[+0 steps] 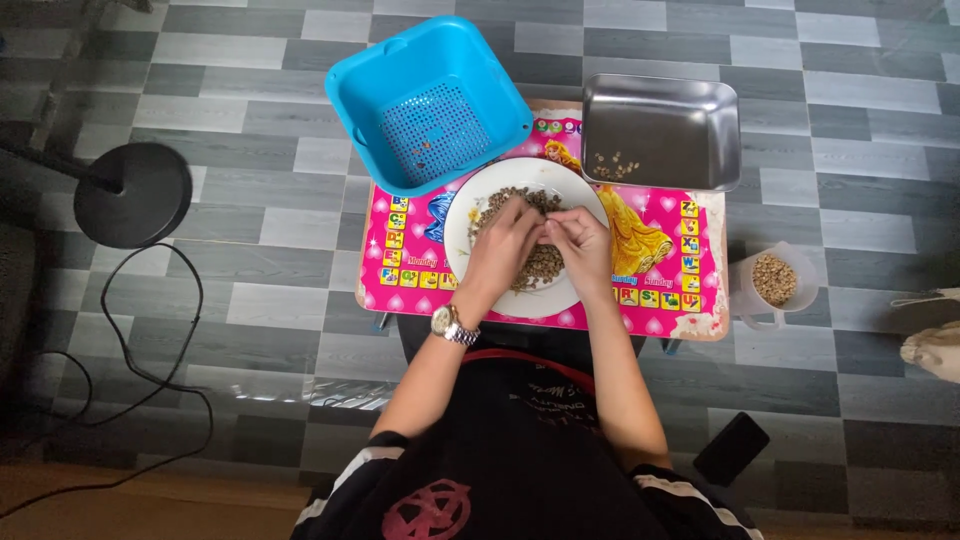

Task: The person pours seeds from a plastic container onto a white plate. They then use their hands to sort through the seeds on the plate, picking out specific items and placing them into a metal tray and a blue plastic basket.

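A white plate [497, 178] heaped with small brown grains [545, 263] sits on a small pink picture-printed table [668, 262]. My left hand [503, 248], with a wristwatch, rests fingers-down in the grains. Beside it, my right hand [582, 243] hovers over the same pile with fingertips pinched together, touching the left hand's fingers. Whether either hand has a grain pinched is too small to tell.
A blue perforated basket [430, 103] stands tilted at the table's back left. A steel tray [658, 131] with a few bits sits back right. A clear jug of grains [772, 283] stands on the floor right. A black round stand base [133, 193] and cables lie left; a dark phone [731, 448] lies lower right.
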